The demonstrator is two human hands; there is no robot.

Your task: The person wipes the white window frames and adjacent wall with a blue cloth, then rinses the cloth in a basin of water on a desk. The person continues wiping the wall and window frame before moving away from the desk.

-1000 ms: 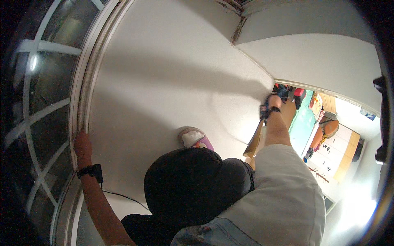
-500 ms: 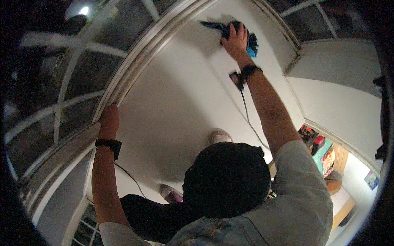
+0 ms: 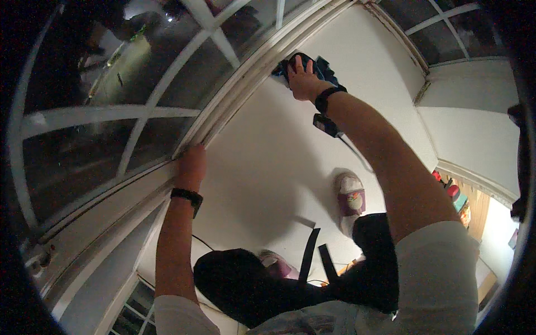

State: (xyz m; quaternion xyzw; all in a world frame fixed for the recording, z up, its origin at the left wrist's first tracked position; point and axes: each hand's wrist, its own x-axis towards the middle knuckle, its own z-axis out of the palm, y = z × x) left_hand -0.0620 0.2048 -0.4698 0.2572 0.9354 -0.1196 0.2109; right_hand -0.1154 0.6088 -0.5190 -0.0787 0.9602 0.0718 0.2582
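My right hand [image 3: 306,84] lies on a crumpled dark blue-black cloth [image 3: 325,71], pressing it against the white surface near the far end of the window frame. The fingers are spread over the cloth, and part of it shows beyond them on the right. At the left, my left hand [image 3: 191,162] holds the edge of the pale window frame [image 3: 254,78]; its fingertips are hidden against the frame. A black band [image 3: 187,195] circles the left wrist. By the right wrist hangs a small dark box [image 3: 326,124] with a cable.
Paned glass [image 3: 173,78] runs along the left, with another paned window [image 3: 441,28] at the far right. My feet, in pale and purple shoes [image 3: 350,201], stand on the white surface [image 3: 251,167]. Colourful items [image 3: 455,195] sit low at the right.
My right hand has swept the cloth leftward, up to the window frame. My left hand stays on the frame. My head has tilted, and both shoes now show more.
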